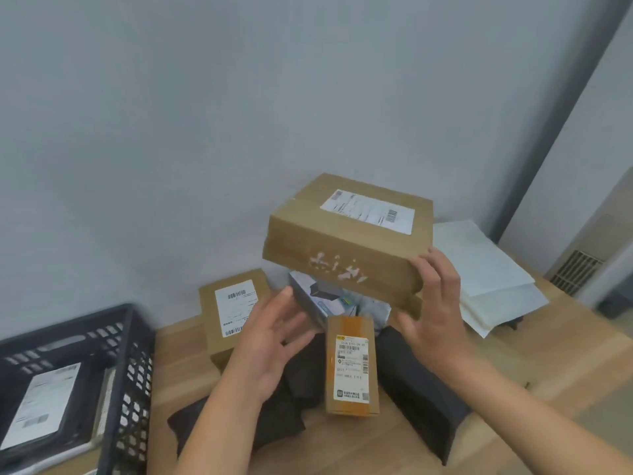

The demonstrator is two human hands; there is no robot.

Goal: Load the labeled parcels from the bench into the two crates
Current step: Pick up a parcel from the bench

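**One box up, second hand not yet on it**

The right hand (435, 313) holds the big box (346, 241) by its near right corner, fingers against the side and thumb tucked beneath. The box sits raised over the pile at the far side of the bench (531, 354). The left hand (274, 337) is wide open with fingers spread, holding nothing, near the box's left end but apart from it.

Below lie a small box (352, 365), a flat box (233, 310) to the left, dark bags (421, 382) and, far right, white envelopes (486, 269). Only one crate (133, 371) shows, near left, with a labeled packet (41, 402) inside.

The step in hand looks like carrying this box to a crate. Next, the left hand probably needs to brace the box's left underside before it swings left, because a one-corner hold could slip.
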